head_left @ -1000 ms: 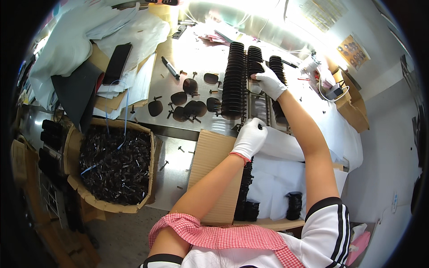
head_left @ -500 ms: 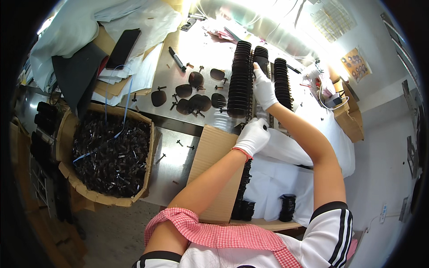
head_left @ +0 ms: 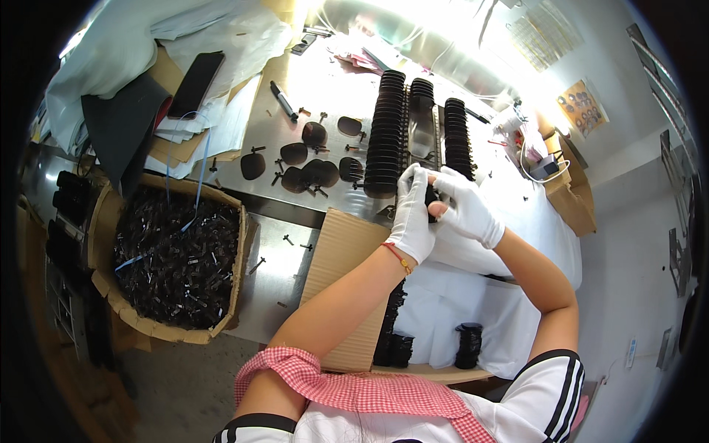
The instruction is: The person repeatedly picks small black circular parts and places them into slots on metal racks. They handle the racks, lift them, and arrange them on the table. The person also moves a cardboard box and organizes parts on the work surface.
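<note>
You now have your right hand (head_left: 467,208) back from the middle row of dark lenses (head_left: 422,90), where it was reaching a moment ago, and close against your left hand (head_left: 415,215), with your right elbow bent more sharply. Your left hand, earlier curled, now points its fingers up and inward. Dark material (head_left: 430,198) shows between both hands, and your wristband (head_left: 403,262) now shows its gold-coloured bead.

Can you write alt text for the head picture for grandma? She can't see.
A person's left hand and right hand, in white gloves, meet around a small dark piece near rows of dark lenses on a metal table. To the left, a cardboard box holds many small dark parts.
</note>
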{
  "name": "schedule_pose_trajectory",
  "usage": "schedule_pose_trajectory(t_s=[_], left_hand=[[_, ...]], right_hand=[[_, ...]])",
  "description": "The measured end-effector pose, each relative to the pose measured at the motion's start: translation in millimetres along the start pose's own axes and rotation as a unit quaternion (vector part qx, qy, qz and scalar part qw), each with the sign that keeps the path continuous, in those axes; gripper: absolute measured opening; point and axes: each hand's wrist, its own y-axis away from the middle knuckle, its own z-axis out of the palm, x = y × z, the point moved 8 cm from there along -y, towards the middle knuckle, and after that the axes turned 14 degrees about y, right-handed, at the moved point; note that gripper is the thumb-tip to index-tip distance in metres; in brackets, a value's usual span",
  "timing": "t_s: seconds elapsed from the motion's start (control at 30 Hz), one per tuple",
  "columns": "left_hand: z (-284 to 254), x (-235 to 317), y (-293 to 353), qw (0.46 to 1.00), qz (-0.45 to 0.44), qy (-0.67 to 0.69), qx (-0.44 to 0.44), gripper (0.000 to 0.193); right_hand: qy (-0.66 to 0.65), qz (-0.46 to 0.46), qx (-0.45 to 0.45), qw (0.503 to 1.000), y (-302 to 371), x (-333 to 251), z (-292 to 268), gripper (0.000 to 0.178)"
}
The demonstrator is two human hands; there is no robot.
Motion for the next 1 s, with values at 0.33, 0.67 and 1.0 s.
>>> schedule_pose_trajectory(t_s=[0.33,0.67,1.0], left_hand=[[-16.7,6.1,-8.7,0.819,0.108,-0.559,-0.071,0.028],[-13.2,12.6,-12.5,0.712,0.063,-0.688,-0.126,0.035],[-7.9,15.6,-4.4,0.757,0.027,-0.641,-0.122,0.029]], right_hand=[[-0.241,0.319,0.114,0.909,-97.6,209.5,66.7,0.065],[-0.328,0.205,0.087,0.918,-134.1,212.5,97.6,0.052],[0.226,0.090,0.167,0.955,-141.1,143.7,68.3,0.052]])
